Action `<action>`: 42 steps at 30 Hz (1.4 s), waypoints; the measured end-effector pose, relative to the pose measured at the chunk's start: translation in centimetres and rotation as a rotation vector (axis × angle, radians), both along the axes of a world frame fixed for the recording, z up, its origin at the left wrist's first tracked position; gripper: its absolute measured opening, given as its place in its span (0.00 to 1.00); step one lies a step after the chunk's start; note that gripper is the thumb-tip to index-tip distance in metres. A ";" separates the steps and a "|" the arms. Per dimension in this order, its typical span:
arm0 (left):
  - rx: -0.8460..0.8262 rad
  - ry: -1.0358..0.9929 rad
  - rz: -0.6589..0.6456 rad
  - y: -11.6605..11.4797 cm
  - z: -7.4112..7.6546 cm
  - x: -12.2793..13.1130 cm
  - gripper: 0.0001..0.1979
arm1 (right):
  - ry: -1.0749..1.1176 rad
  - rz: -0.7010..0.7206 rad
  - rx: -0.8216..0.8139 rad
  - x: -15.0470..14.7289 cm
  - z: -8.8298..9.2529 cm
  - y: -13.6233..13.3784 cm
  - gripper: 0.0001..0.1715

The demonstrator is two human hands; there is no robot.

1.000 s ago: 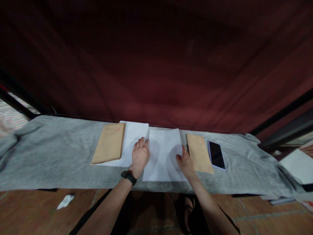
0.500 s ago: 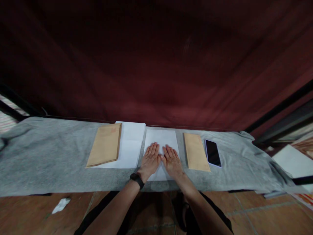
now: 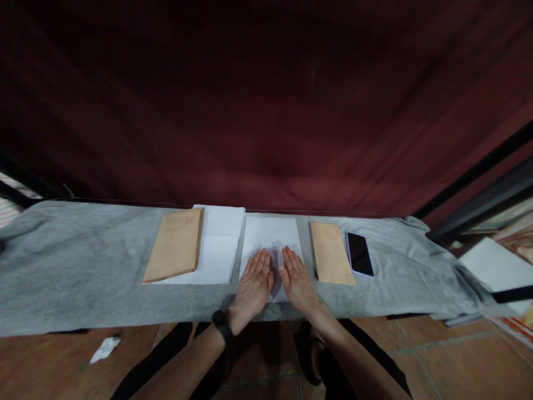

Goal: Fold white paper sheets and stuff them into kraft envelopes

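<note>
A white sheet of paper [image 3: 272, 230] lies flat on the grey cloth, straight in front of me. My left hand [image 3: 255, 280] rests palm down over its left half, fingers stretched out and pointing away from me. Over the right half is my right hand [image 3: 297, 280], also flat with straight fingers. A narrow strip of paper shows between the two hands. Neither hand grips anything. To the left, a stack of brown envelopes [image 3: 175, 244] partly covers more white sheets [image 3: 220, 244]. A single narrower brown envelope [image 3: 332, 253] lies to the right of my right hand.
A phone [image 3: 360, 254] with a dark screen lies beyond the right envelope. The grey cloth [image 3: 91, 261] covers a long narrow surface, with a dark red curtain [image 3: 270, 139] behind it. A white scrap [image 3: 105, 349] is on the tiled floor.
My hands have drawn slightly toward me and moved apart, opening a gap between them. The paper still lies flat, and the whole view has shifted a little.
</note>
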State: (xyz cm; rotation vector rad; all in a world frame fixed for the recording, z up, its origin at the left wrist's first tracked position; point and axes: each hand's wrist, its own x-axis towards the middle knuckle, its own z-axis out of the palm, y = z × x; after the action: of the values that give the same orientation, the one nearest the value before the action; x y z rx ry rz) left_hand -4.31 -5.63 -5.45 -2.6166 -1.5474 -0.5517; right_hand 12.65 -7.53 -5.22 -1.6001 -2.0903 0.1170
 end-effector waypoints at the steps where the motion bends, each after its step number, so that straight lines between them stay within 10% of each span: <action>1: -0.007 0.008 -0.040 -0.6 -0.3 0.2 0.30 | 0.004 0.066 -0.019 -0.5 0.0 -0.5 0.32; 16: -0.039 0.030 0.181 -1.8 -0.7 -2.3 0.29 | -0.070 -0.219 0.026 1.5 -1.2 -1.0 0.33; 25: -0.030 0.017 0.012 8.5 3.5 2.9 0.27 | 0.129 -0.141 -0.039 -0.7 2.5 8.2 0.32; 31: -0.195 0.153 -0.012 13.8 1.9 4.1 0.28 | 0.017 -0.148 -0.071 -1.9 0.7 10.9 0.30; 42: -0.153 0.104 0.265 15.2 -0.2 2.3 0.30 | -0.061 -0.383 0.026 -1.4 -1.8 11.7 0.32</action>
State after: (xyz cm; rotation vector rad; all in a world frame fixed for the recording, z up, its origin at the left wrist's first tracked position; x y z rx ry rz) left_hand -2.01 9.60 -5.65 -2.4361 -1.9282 -0.2831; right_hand 11.20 4.14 -7.06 -1.9750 -1.7803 -0.0915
